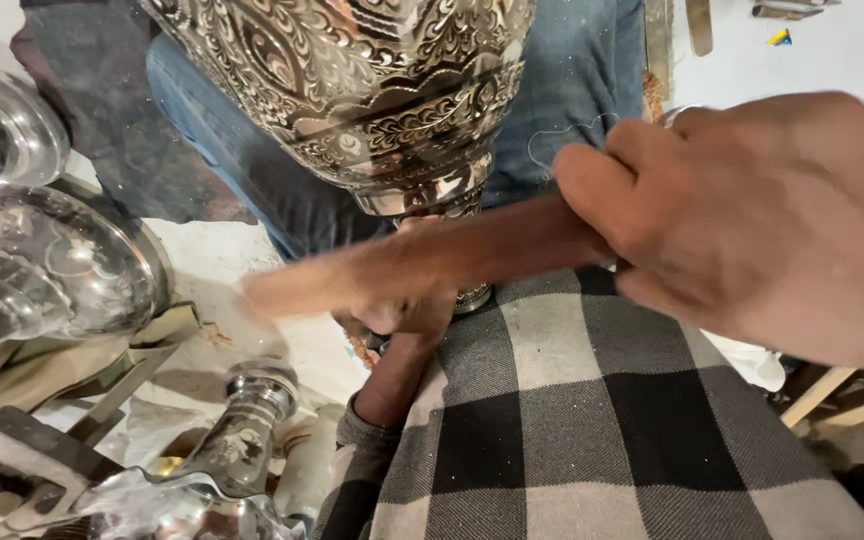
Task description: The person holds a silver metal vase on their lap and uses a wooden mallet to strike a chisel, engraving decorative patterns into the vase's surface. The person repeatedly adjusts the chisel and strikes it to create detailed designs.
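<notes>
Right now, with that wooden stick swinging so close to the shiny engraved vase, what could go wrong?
1. The right hand swings the blurred brown wooden stick just above the left hand, which sits under the stick at the base of the engraved silver metal vase; a misjudged stroke could hit its fingers.
2. A stray blow might dent the vase's carved surface.
3. The polished metal pieces crowded at the left could get knocked.

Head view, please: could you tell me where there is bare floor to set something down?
One pale patch of floor lies between the shiny metal dish and the engraved vase. Another shows at upper right. Lower left is crowded with metal pieces.
</notes>
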